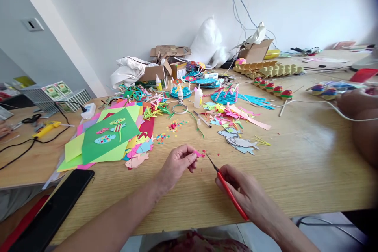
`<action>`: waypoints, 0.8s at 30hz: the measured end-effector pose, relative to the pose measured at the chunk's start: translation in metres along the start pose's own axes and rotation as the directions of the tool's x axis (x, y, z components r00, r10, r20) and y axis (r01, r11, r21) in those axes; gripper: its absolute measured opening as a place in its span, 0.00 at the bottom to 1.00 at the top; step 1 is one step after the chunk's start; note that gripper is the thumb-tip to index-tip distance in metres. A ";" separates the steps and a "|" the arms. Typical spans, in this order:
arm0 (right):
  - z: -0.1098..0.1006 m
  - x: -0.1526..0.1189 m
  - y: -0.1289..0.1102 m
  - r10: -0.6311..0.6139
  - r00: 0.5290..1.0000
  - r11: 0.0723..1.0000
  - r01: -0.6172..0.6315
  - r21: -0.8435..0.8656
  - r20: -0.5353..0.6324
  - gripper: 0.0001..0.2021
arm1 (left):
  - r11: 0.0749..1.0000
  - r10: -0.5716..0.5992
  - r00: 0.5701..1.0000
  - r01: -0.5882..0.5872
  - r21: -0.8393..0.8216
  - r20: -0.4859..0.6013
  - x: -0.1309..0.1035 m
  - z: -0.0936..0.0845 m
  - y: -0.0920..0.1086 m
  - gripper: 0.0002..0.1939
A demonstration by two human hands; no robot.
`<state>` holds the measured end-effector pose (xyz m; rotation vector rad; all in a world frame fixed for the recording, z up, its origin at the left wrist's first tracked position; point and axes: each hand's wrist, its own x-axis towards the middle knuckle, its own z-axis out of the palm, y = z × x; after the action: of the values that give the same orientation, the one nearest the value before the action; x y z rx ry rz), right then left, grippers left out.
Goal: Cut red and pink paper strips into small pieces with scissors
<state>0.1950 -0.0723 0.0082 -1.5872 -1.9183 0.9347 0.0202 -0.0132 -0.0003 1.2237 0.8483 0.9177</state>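
Black and glossy, a phone [53,212] lies at the lower left of the wooden table [183,212]. Between thumb and fingertips, my left hand [178,165] pinches a pink paper scrap [197,153], small, bright and narrow, partly hidden by my grip. It sits over the tabletop, just left of the tips of the scissors [229,193]. Those have slim dark blades and long, smooth red handles, with my right hand [243,189] wrapped around them; whether the blades are parted, I cannot tell. Tiny red snips [218,154] lie nearby.
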 end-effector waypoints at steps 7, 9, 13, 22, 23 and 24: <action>0.000 -0.004 0.000 0.017 1.000 0.999 -0.016 -0.040 0.019 0.13 | 0.998 -0.052 0.998 0.050 0.049 0.032 -0.006 0.012 0.009 0.09; -0.005 -0.004 0.003 0.004 1.000 0.998 -0.003 -0.056 0.022 0.13 | 0.993 -0.068 0.996 0.063 0.101 0.051 -0.006 0.012 0.012 0.09; -0.016 -0.006 0.006 -0.019 0.996 0.996 0.027 -0.088 0.093 0.13 | 0.983 -0.087 0.990 0.068 0.171 0.110 -0.002 0.010 0.015 0.10; -0.020 -0.005 0.005 -0.033 0.989 0.993 0.049 -0.107 0.146 0.13 | 0.977 -0.122 0.985 0.097 0.190 0.123 0.002 0.010 0.015 0.09; -0.019 -0.004 0.005 -0.030 0.990 0.993 0.046 -0.107 0.141 0.13 | 0.980 -0.124 0.985 0.102 0.170 0.121 0.002 0.010 0.015 0.09; -0.019 -0.004 0.004 -0.028 0.990 0.993 0.043 -0.109 0.135 0.13 | 0.983 -0.129 0.984 0.110 0.150 0.122 0.002 0.010 0.014 0.09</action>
<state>0.2122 -0.0718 0.0174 -1.5821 -2.1172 0.9554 0.0287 -0.0140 0.0151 1.3261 0.8842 0.6811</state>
